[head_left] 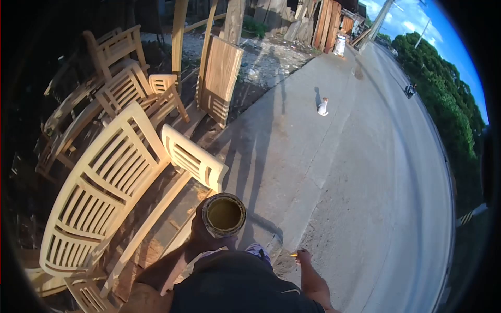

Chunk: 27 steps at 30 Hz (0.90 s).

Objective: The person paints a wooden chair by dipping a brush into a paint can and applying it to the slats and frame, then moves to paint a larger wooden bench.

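Note:
My left hand (204,236) is wrapped around an open round can (243,215) held up in front of my body. Inside the can is a dull yellow-brown content, and its rim looks smeared. Low on the right, my right hand (304,256) is closed on a small yellow stick-like thing (294,254); most of it is hidden in the fingers. Just left of the can stands an unpainted wooden bench frame (136,229), with a slatted back (104,193) and a slatted side panel (190,158).
More wooden chairs (122,91) are crowded at the upper left, near a leaning wooden panel (222,78). A white and brown animal (323,107) sits on the concrete (292,151). A motorcycle (410,91) is on the road (412,208) at right. A white sack (340,46) stands farther off.

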Motion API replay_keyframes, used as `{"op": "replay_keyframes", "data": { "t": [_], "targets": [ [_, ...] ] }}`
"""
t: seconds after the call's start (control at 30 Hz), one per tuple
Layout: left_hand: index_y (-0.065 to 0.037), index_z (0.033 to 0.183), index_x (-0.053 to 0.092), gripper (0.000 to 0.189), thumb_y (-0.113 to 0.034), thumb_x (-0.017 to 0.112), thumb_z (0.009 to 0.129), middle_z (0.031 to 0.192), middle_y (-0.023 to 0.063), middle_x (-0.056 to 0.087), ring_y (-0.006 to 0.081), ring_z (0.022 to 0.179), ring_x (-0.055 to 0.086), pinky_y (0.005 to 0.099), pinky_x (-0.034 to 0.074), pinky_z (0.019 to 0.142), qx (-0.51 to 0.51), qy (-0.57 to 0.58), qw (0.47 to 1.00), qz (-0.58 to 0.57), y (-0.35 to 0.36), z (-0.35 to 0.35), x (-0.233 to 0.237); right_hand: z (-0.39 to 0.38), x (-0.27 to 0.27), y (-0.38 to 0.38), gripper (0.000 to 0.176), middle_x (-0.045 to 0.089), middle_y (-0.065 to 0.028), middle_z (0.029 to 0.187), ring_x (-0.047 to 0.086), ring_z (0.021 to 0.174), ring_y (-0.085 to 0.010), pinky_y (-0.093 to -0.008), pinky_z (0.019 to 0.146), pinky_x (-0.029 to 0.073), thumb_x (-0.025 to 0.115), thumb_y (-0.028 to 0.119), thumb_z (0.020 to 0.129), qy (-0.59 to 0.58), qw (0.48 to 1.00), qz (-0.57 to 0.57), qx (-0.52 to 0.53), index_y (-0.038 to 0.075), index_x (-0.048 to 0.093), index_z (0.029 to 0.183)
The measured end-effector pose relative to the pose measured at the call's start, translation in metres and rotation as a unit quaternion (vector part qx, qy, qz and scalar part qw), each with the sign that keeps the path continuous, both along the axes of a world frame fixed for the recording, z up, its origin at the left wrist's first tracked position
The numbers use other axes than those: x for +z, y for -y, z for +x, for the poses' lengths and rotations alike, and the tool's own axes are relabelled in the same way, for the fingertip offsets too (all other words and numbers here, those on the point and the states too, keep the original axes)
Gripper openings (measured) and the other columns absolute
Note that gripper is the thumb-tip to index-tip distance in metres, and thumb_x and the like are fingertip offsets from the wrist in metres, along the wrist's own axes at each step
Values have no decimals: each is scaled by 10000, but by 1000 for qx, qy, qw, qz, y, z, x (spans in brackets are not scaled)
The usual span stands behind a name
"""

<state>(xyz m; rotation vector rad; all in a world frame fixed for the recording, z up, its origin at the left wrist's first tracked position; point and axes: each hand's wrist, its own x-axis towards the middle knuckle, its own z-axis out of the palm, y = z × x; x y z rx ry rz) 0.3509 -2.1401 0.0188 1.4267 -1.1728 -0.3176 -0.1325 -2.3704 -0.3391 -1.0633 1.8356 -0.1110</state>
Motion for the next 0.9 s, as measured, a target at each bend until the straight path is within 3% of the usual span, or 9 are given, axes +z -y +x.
{"op": "replay_keyframes", "data": {
  "t": [0.07, 0.1, 0.2, 0.3, 0.37, 0.4, 0.53, 0.67, 0.9],
  "targets": [
    [-7, 1519, 384, 1134, -296, 1037, 639, 1411, 188, 620, 306, 1278, 658, 434, 552, 1070, 31, -7, 999, -7, 3, 8, 8, 3, -22, 21, 142, 622, -167, 719, 601, 505, -267, -432, 448, 519, 581, 165, 991, 18, 998, 62, -6, 95, 653, 1091],
    [-10, 1521, 387, 1157, -319, 1046, 621, 1424, 185, 616, 311, 1283, 654, 435, 538, 1079, 39, -12, 999, -13, 4, 15, 9, 10, -25, 30, 200, 647, -136, 707, 633, 505, -244, -403, 440, 535, 645, 131, 946, 5, 997, 74, -18, 93, 672, 1140],
    [-11, 1523, 384, 1153, -343, 1039, 635, 1418, 189, 619, 320, 1291, 649, 446, 526, 1094, 100, 1, 995, 25, -3, 25, 4, 49, -7, 53, 181, 658, -127, 737, 652, 530, -256, -419, 445, 543, 639, 159, 949, -24, 993, 78, 89, 101, 672, 1117],
    [4, 1543, 335, 1190, -370, 1030, 652, 1412, 195, 619, 338, 1317, 634, 460, 517, 1111, 158, 48, 977, 138, -11, 31, 17, 101, -7, 108, 172, 662, -121, 743, 653, 531, -261, -421, 444, 546, 629, 169, 940, -18, 969, 84, 230, 108, 683, 1092],
    [18, 1545, 314, 1209, -365, 1031, 650, 1407, 202, 619, 343, 1320, 636, 460, 517, 1115, 238, -28, 960, 143, -14, 24, 15, 139, -19, 153, 165, 657, -120, 724, 641, 514, -253, -412, 442, 545, 621, 172, 933, -19, 940, 80, 331, 108, 688, 1070],
    [26, 1546, 304, 1219, -363, 1032, 649, 1404, 205, 619, 345, 1322, 636, 460, 517, 1118, 277, -66, 948, 142, -14, 19, 14, 170, -10, 169, 149, 641, -108, 687, 624, 491, -229, -387, 435, 540, 621, 156, 924, 16, 958, 82, 276, 97, 692, 1041],
    [49, 1514, 315, 1187, -317, 1032, 641, 1379, 222, 630, 340, 1304, 652, 450, 524, 1113, 350, -22, 935, 50, -4, 14, 10, 287, 16, 234, 144, 621, -86, 662, 598, 475, -190, -361, 403, 496, 628, 156, 938, 53, 937, 17, 345, 66, 679, 1038],
    [58, 1522, 295, 1201, -299, 1026, 637, 1378, 218, 632, 322, 1297, 651, 451, 520, 1110, 409, 5, 911, 46, 8, 8, 15, 386, 40, 286, 151, 612, -66, 673, 570, 476, -160, -324, 384, 437, 621, 164, 961, 136, 922, 11, 363, 48, 667, 1046],
    [58, 1532, 289, 1207, -272, 1026, 634, 1397, 224, 615, 320, 1312, 633, 464, 506, 1130, 463, -37, 884, -50, 35, -8, 1, 453, 34, 302, 163, 629, -83, 696, 602, 509, -182, -341, 412, 484, 611, 200, 971, 121, 877, 23, 465, 78, 656, 1069]
  ]
}}
